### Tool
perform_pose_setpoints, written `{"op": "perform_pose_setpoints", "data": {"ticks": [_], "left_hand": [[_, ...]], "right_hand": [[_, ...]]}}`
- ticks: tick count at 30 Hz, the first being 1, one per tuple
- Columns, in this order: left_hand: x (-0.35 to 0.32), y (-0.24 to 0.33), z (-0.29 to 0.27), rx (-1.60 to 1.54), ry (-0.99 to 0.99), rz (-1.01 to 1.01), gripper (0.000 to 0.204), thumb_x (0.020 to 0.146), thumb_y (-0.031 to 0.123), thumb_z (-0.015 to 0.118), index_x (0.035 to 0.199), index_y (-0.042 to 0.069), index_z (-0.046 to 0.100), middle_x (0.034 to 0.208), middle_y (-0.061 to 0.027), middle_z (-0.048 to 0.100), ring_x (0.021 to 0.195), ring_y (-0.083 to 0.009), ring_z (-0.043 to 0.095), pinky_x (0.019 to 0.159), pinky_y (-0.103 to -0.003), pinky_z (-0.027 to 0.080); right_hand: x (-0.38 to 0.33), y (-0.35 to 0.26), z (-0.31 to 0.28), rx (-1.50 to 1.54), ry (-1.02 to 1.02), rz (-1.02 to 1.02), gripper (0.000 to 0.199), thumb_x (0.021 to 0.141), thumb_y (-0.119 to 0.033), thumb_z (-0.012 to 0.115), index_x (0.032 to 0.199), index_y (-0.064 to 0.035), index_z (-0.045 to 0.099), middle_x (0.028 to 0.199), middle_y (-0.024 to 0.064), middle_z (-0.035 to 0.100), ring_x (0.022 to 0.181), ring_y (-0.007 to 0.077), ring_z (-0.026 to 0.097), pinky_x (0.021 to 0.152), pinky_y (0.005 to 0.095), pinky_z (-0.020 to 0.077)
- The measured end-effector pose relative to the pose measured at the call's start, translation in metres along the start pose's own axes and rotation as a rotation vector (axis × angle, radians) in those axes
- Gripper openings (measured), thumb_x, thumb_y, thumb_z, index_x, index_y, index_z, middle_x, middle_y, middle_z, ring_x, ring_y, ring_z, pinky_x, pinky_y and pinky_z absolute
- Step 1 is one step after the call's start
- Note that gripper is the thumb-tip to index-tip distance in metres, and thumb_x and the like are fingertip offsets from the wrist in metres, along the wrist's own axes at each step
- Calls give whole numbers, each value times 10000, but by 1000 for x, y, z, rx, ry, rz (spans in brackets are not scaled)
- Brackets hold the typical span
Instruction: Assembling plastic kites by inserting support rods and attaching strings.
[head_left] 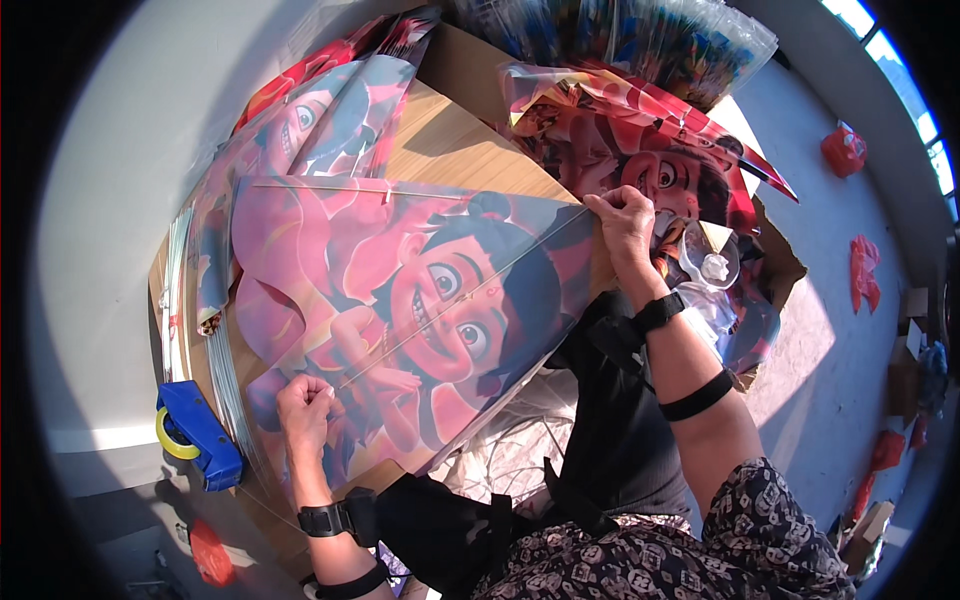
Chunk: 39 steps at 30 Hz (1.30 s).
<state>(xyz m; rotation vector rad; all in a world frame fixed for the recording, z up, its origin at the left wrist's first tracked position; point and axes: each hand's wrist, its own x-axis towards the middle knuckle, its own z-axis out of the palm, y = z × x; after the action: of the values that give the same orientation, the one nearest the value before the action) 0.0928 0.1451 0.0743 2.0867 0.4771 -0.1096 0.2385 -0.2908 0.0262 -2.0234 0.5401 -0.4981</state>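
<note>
A large kite printed with a cartoon face in pink and red lies flat on a wooden board. A thin stick crosses it diagonally. My left hand is closed on the lower end of that stick at the kite's near edge. My right hand pinches the stick's upper end at the kite's far corner. Both wrists wear black bands.
A blue tape dispenser with a yellow roll lies left of the board. More printed kites are piled at the top left and top right. Thin sticks lie along the left edge. Red scraps dot the floor.
</note>
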Motion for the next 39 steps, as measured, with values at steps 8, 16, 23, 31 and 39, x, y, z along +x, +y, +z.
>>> {"op": "perform_pose_setpoints", "data": {"ticks": [8,16,23,31,39], "left_hand": [[0,0,0,-13,7,-1,35,791,-48,562,775,-23,580,647,-56,594,557,-122,595,536,-249,460],[2,-3,0,-24,-17,1,41,790,-53,559,768,-26,580,654,-57,598,557,-117,594,538,-247,466],[0,-3,-2,43,6,20,26,784,-44,572,771,-29,589,651,-57,599,562,-117,589,550,-250,460],[-2,6,-1,95,23,-18,25,780,-6,626,770,-18,607,632,-53,620,561,-114,593,543,-255,458],[-1,8,2,55,29,-62,46,760,-23,657,768,-8,614,651,-38,615,572,-93,573,522,-238,419]], "right_hand": [[0,1,1,33,1,-10,256,684,-202,795,696,-17,618,649,78,634,600,169,588,606,310,478],[0,3,-1,-1,7,-15,260,683,-202,796,700,-15,616,651,88,630,600,177,585,606,319,477],[3,8,3,18,-10,-17,264,683,-202,798,699,-8,620,648,92,627,599,173,580,604,320,476],[6,11,1,6,-14,-29,254,670,-194,807,698,-11,633,639,49,615,605,123,535,598,290,459],[13,19,-1,7,-58,-56,237,706,-202,801,738,-7,671,691,41,647,650,113,559,652,274,464]]}}
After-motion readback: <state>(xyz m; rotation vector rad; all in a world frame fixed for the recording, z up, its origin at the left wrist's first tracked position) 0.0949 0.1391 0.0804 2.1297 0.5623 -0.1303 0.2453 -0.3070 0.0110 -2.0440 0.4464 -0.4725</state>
